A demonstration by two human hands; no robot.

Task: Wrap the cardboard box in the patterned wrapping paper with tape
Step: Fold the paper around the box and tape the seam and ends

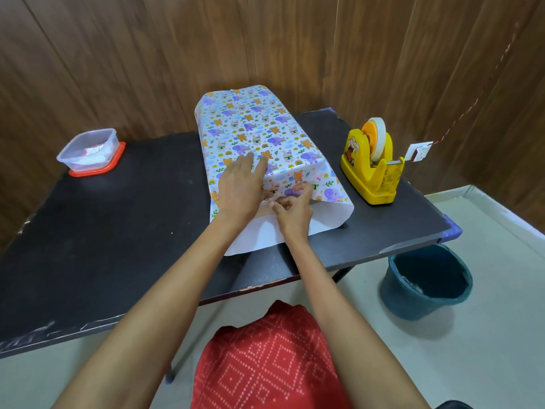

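Toward the worktop's (118, 231) far edge, the wrapping paper (256, 125) covers the cardboard box. Flat and straight-fingered, the left hand (239, 184) likely pins the sheet while the right hand (292, 212) pinches its near flap for folding.

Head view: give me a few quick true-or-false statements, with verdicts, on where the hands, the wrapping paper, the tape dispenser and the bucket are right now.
1. The tape dispenser stands on the table, right of the wrapping paper. True.
2. The left hand grips the tape dispenser. False: it lies flat on the wrapping paper, fingers straight.
3. The right hand pinches the wrapping paper at its near edge. True.
4. The near end of the wrapping paper is folded shut. False: it hangs open, and its white inner side shows.
5. The bucket stands on the table. False: it stands on the floor beside the table.
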